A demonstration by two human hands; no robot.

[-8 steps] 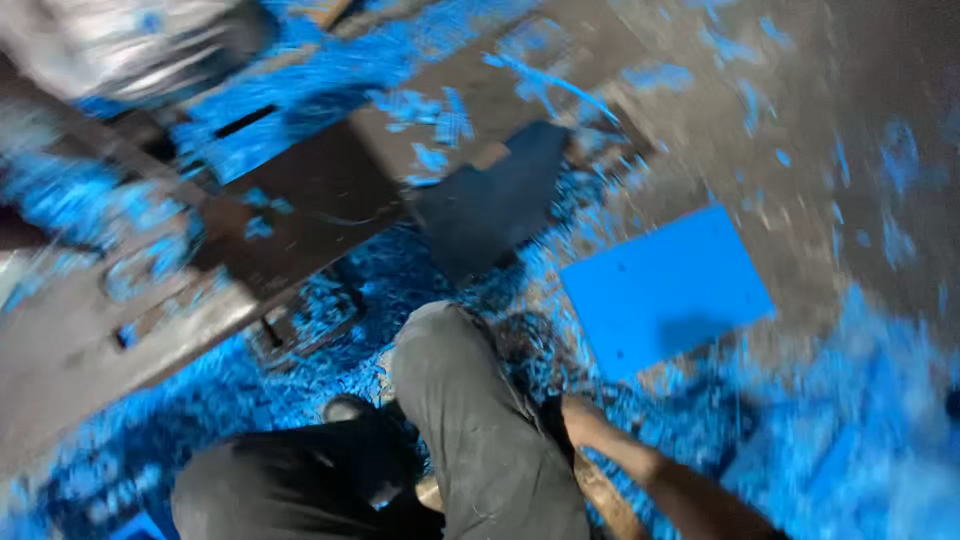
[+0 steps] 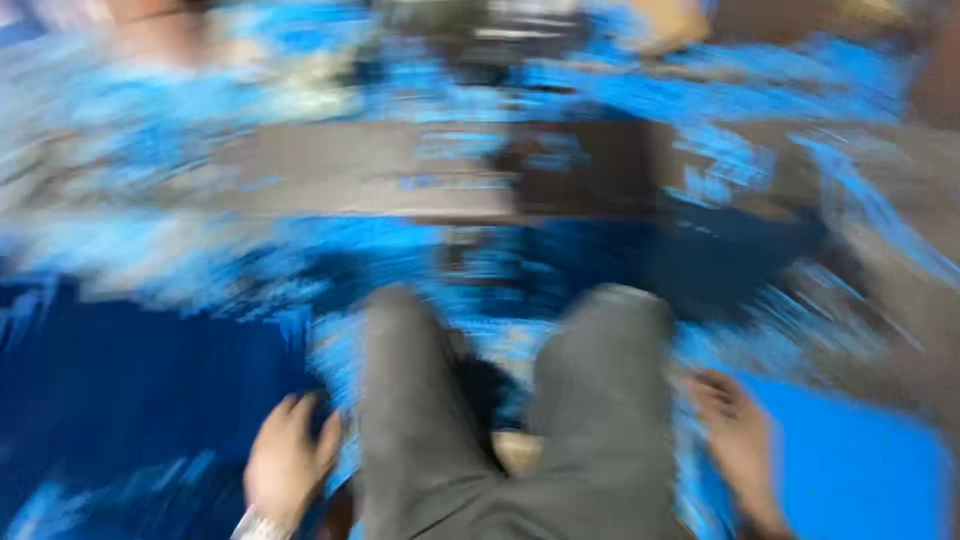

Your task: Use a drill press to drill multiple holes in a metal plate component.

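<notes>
A: Status of the work at this moment?

B: The frame is heavily motion-blurred. The floor (image 2: 560, 170) is covered in loose blue scraps (image 2: 230, 250); much remains scattered. One flat blue sheet (image 2: 850, 470) lies by the right knee, apparently whole. How much is already sorted cannot be judged.

A: Hand positions?

B: Left hand (image 2: 290, 465) hangs low beside the left knee (image 2: 400, 330), over a dark blue area. Its fingers look loosely curled and apart, holding nothing visible. Right hand (image 2: 735, 440) sits at the left edge of the sheet, fingers spread; whether it touches the sheet cannot be told.

A: Materials?

B: The sheet is smooth, matte, straight-edged, possibly foam or plastic. The scraps are thin, irregular shreds. The floor reads as grey-brown, hard and flat. The trousers are grey woven cloth.
</notes>
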